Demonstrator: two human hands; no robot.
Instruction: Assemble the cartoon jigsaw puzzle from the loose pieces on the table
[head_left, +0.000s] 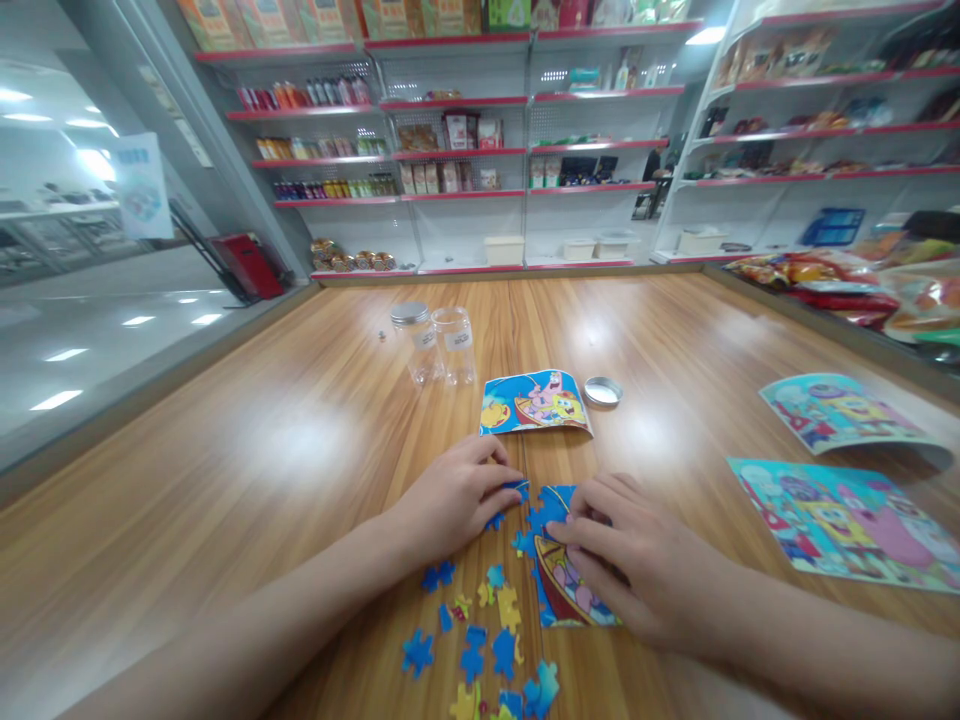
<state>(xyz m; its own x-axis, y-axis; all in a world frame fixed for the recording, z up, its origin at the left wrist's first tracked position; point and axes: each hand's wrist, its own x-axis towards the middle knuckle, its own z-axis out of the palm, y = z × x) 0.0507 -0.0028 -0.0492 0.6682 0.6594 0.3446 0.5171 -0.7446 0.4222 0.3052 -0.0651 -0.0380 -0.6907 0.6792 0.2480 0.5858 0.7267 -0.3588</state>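
Note:
A partly joined jigsaw puzzle [553, 585] lies on the table before me, showing a brown boat and pink shapes on blue. My right hand [619, 545] rests over its right side, fingers spread on the pieces and hiding part of them. Just left of the puzzle, my left hand [472, 490] pinches a blue puzzle piece [519, 488] with a thin pale line on it. More blue shows under those fingers, partly covered. Loose blue and yellow puzzle pieces [472, 655] are scattered nearer to me. Beyond my hands is a curled picture card [536, 402] with cartoon figures in a boat.
Two clear jars [454, 350] stand at the back left, one with a silver lid. A loose lid [603, 391] lies beside the card. Two cartoon pictures [847, 520] are on the right, near snack bags [832, 280]. Stocked shelves [457, 100] rise behind the table.

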